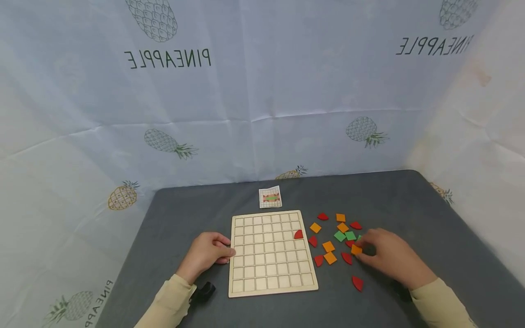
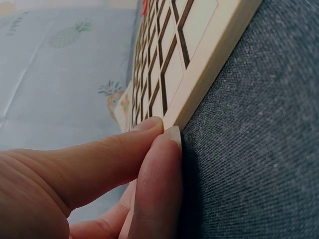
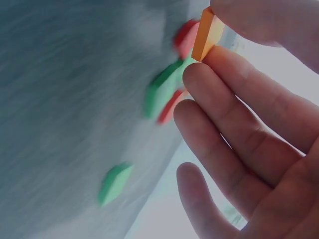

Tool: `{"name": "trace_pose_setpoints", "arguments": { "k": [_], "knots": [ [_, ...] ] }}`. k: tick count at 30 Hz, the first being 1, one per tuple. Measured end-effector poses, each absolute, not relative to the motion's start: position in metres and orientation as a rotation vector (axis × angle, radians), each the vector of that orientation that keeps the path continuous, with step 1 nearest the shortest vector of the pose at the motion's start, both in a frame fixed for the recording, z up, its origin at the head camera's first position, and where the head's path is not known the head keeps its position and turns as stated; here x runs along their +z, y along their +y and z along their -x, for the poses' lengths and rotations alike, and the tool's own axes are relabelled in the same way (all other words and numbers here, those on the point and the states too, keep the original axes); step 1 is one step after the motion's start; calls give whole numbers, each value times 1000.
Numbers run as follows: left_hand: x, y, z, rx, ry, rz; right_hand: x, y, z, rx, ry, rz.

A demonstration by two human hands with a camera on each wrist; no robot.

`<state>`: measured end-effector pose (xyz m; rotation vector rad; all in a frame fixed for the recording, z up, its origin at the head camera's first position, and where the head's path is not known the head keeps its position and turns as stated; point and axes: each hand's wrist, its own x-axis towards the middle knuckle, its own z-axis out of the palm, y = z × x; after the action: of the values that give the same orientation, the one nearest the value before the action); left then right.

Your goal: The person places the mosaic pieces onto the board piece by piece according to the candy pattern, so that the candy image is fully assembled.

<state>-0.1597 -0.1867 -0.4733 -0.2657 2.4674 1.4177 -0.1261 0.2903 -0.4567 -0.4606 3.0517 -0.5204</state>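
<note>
Pale cloth printed with eight visible pineapples hangs behind and beside a dark grey table. One orange tile is held just right of the loose pieces, pinched between the thumb and forefinger of the right hand; its other three fingers extend without gripping anything. Five more orange tiles lie on the table, between the board and that hand. Three green tiles show among them, the third partly hidden by the fingertips. Eight red pieces, each with one curved side, can be counted: seven scattered on the table, one of them partly covered near the held tile, and one on the board, at its right edge in the third row from the far side.

That single wooden board is marked in seven columns and seven rows of squares. At its left edge the left hand has thumb and forefinger closed on the rim, the other fingers bent beneath. One small card with a coloured grid picture lies beyond the far edge. One black object sits by the left wrist, its kind unclear.
</note>
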Motion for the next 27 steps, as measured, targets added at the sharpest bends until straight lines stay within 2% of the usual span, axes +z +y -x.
{"name": "trace_pose_setpoints", "arguments": {
  "k": [16,27],
  "knots": [
    [-475,-187,159,1434,2467,237,-448,196,163,-618,3002,724],
    [-473,-187,157,1416,2475,247,-459,174,165,-552,3020,893]
  ]
}}
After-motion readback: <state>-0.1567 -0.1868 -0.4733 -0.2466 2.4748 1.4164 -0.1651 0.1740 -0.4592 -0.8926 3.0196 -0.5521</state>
